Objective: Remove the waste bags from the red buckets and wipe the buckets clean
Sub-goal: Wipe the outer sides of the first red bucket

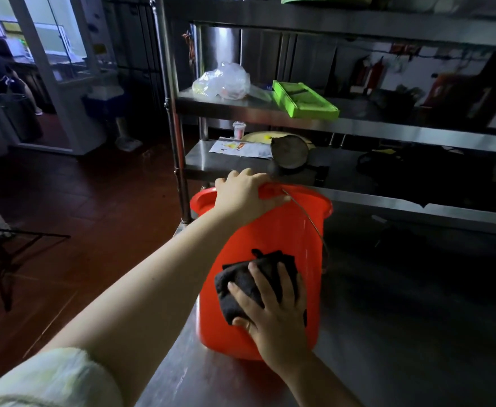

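Observation:
A red bucket (273, 233) with a thin wire handle stands on a steel table (387, 333) and leans away from me. My left hand (245, 195) grips its far rim from above. My right hand (273, 312) presses a dark cloth (249, 280) flat against the bucket's near outer wall, fingers spread over the cloth. No waste bag shows in or on the bucket; its inside is mostly hidden.
A steel shelf rack (299, 113) rises just behind the bucket, holding a crumpled clear plastic bag (223, 80), a green tray (302, 99), a round dark strainer (290, 151) and papers. Dark red tile floor (79, 201) lies to the left, with a black stand (0, 254).

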The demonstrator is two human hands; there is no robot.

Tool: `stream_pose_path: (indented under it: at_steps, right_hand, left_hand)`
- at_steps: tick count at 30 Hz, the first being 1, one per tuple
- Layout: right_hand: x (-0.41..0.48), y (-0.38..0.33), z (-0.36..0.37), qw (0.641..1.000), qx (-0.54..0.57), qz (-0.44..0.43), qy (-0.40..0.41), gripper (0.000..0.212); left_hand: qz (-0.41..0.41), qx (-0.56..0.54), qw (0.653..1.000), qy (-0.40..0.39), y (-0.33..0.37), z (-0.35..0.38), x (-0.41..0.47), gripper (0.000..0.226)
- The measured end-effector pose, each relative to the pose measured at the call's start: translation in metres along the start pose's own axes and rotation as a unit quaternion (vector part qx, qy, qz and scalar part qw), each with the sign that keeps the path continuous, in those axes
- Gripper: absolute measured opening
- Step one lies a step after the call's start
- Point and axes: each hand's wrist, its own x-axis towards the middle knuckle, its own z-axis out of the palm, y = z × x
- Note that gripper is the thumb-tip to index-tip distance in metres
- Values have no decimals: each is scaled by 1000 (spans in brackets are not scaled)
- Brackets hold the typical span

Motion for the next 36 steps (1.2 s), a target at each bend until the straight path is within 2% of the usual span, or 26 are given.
stream_pose_path:
  at_steps: [3, 7, 9, 11, 13, 16, 19, 21, 25, 30, 33, 36]
  right_hand:
    - [-32, 5, 12, 999, -10, -30, 31, 63]
    - [-47, 20, 15, 997, 13, -27, 72, 70]
    - [-23, 32, 8, 997, 32, -4, 72, 67]
    - [16, 49, 0, 994, 49, 61, 82, 59]
    - [51, 65, -6, 987, 74, 118, 84, 51]
    - [66, 73, -3, 988, 67, 113, 82, 50]
    - [51, 68, 3, 987, 78, 114, 83, 50]
    - [32, 64, 7, 988, 101, 87, 73, 49]
    - [-7, 64, 16, 988, 135, 37, 61, 47]
    - [-31, 61, 20, 986, 152, 17, 69, 47]
    - [-37, 57, 18, 985, 154, 21, 80, 45]
    - [-44, 57, 17, 984, 156, 19, 84, 45]
  left_hand:
    - [-19, -50, 997, 58, 7, 7, 5, 62]
    - [-1, -44, 996, 77, 15, 16, 6, 70]
    - [-8, -50, 995, 91, 22, 19, 5, 69]
    - [-14, -50, 994, 101, 29, 18, 5, 69]
    - [-32, -64, 993, 94, 33, 17, 8, 68]
    - [-66, -44, 996, 44, 31, 7, 16, 65]
    - [-17, 38, 999, -4, 32, -3, 26, 64]
    - [22, 65, 997, -17, 32, -3, 30, 54]
    - [49, 37, 998, -34, 19, 5, 28, 46]
    - [39, 49, 998, -13, 15, 7, 22, 54]
    - [78, 63, 995, -16, 25, 0, 17, 53]
    - [107, 27, 994, -5, 33, -1, 13, 44]
